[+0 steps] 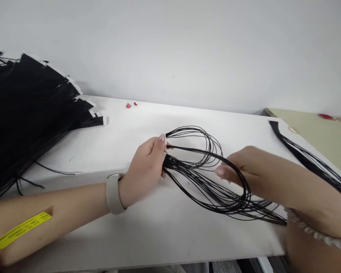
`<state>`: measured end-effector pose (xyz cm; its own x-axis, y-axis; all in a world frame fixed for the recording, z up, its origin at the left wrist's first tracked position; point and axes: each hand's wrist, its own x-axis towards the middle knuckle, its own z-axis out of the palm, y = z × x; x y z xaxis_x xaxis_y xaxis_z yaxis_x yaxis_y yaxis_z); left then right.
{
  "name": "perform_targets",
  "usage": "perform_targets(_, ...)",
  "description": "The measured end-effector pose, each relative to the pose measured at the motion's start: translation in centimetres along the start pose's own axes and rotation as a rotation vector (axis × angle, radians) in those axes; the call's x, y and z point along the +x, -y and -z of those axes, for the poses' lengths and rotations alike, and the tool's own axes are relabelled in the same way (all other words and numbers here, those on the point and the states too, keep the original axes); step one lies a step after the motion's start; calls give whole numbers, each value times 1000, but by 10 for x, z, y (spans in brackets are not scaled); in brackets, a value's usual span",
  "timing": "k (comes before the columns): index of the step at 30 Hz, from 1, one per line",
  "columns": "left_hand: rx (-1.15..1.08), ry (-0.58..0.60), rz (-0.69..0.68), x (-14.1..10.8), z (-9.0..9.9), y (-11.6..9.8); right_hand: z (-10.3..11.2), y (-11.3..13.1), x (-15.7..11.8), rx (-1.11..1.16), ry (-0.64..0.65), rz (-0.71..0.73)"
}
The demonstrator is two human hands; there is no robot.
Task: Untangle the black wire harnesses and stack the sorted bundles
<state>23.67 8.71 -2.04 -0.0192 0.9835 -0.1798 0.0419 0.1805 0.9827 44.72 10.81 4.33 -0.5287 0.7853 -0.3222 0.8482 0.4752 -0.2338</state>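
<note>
My left hand (147, 163), with a grey band at the wrist, is closed on one end of a black cable bundle (204, 185), pinching white connector ends under the thumb. From there the thin cables fan out to the right in loose loops over the table. My right hand (241, 167) is at the right side of these loops. One thick black strand curves in front of it, close to the thumb. The other fingers of that hand are hidden, so whether they grip the cables does not show.
At the left lies a large pile of black cables (31, 106) with white connectors along its edge. Small red ties (128, 105) lie at the back of the white table (102, 235). Another black cable bundle (301, 151) lies at the right, beside a beige surface (318, 132) with red bands (326, 116).
</note>
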Motion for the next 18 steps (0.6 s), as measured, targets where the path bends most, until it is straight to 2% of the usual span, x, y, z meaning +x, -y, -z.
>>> perform_targets(1,7,1,-4,0,0,0,-2,3,2,32,103,-4)
perform_targets(2,20,5,-11,-1,0,0,-5,8,5,85,146,19)
perform_targets(3,35,11,-21,-2,0,-1,-9,14,9,153,131,65)
perform_targets(6,86,45,-60,-4,0,-2,-22,31,20,316,-44,211)
perform_targets(8,118,67,-77,-5,0,-3,-29,39,25,307,-138,251)
perform_targets(14,195,75,-94,-6,1,-4,-38,39,24,188,-268,309)
perform_targets(18,165,114,-69,-6,1,-4,-41,40,24,113,-337,381)
